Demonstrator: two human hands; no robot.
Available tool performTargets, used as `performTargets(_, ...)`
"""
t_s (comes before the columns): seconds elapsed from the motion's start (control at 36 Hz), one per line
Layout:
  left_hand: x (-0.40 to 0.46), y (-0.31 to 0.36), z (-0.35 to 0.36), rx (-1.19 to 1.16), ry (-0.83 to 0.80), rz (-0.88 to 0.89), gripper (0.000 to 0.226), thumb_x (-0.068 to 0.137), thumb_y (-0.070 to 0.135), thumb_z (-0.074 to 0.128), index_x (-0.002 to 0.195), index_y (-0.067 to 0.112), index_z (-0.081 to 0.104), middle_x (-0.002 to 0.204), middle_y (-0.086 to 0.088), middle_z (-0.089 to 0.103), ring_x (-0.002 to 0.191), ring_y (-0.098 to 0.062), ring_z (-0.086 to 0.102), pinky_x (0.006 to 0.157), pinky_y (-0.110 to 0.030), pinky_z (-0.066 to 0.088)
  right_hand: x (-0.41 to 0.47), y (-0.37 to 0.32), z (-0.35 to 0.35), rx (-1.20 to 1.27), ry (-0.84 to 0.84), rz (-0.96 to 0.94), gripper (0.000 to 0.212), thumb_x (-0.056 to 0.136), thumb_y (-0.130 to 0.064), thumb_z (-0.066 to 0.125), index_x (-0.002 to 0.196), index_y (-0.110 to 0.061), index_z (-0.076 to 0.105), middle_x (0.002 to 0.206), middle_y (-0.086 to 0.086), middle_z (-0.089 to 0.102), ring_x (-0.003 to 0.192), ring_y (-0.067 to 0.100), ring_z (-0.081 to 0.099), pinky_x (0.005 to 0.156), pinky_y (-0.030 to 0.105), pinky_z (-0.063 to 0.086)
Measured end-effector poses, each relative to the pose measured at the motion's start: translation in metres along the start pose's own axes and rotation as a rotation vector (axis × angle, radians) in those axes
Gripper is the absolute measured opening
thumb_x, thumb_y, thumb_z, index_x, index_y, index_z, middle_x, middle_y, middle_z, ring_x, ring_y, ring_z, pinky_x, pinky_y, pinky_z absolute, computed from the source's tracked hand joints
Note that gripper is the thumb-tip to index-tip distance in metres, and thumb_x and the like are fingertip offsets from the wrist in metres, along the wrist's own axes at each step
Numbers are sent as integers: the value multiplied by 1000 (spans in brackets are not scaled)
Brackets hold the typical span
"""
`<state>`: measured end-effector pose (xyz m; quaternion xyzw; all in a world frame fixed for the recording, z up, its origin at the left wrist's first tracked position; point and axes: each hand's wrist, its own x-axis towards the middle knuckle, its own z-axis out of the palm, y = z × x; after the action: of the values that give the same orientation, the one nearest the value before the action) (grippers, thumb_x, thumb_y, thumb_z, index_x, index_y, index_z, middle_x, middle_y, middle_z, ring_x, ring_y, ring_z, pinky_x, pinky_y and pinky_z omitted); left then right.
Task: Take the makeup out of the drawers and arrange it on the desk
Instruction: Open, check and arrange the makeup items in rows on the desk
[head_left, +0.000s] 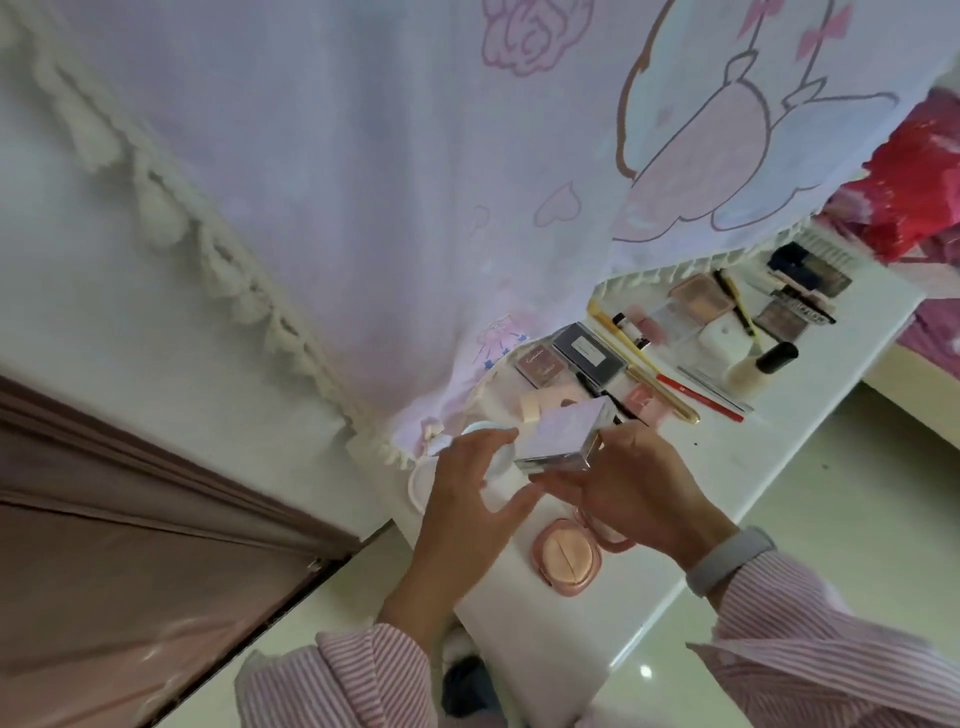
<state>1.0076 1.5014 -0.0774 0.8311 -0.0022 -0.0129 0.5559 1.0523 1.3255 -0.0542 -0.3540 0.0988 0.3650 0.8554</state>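
Both hands on a silver square compact (563, 434) at center frame, above the white desk (737, 457).

R hand (631, 486) grips the compact from below-right w/ curled fingers; L hand (470, 499) has thumb & fingers spread, tips touching its left edge, can't tell if it really clamps. Compact is tilted, lid up, held over the desk, not resting on it. Just below the hands: open pink powder case (566, 557) w/ a puff inside, lying on the desk. Behind L hand a round white cushion compact (480, 434), partly hidden. Upper right of desk: palettes, pencils, brushes, a foundation bottle (761, 364) on its side. Striped pink sleeves, grey wristband (730, 561) on R wrist. Printed curtain (415, 182) hangs over the desk's far side.
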Motion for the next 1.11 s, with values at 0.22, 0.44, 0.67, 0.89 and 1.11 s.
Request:
performTargets(0.22, -13, 3, 20, 58, -30, 118, 45, 74, 17, 76, 107, 41, 59, 110, 6, 60, 102, 6, 49, 79, -7, 41, -31, 12, -9, -183, 220, -42, 28, 95, -12, 42, 117, 2, 49, 88, 15, 57, 61, 15, 61, 50, 22, 48)
performTargets(0.44, -39, 19, 51, -203, -102, -220, 38, 82, 18, 68, 107, 42, 54, 102, 13, 65, 94, 5, 59, 78, -9, 46, -64, 23, -38, -270, 324, 138, 25, 86, -11, 55, 106, 4, 53, 85, 17, 46, 64, 17, 46, 51, 20, 42)
performTargets(0.67, -68, 39, 95, -259, -6, -350, 15, 87, 23, 62, 87, 37, 67, 84, 14, 69, 85, -1, 63, 82, -26, 52, -106, 37, -55, -596, 151, 334, 29, 94, -26, 51, 120, -13, 55, 111, 15, 60, 81, 21, 65, 65, 23, 51)
performTargets(0.89, -79, 54, 111, -388, -50, -526, 14, 90, 37, 57, 86, 37, 70, 108, 1, 64, 104, -18, 59, 83, -30, 49, -129, 31, -68, -1069, 158, 161, 23, 85, -5, 63, 105, 3, 56, 102, 18, 61, 91, 31, 64, 81, 36, 55)
performTargets(1.11, -91, 61, 127, -693, -53, -807, 27, 92, 39, 55, 113, 23, 61, 109, -3, 67, 93, -23, 68, 78, -37, 56, -135, 35, -68, -1244, 93, -32, 32, 93, -15, 44, 91, -37, 66, 85, 5, 71, 81, 28, 66, 82, 42, 55)
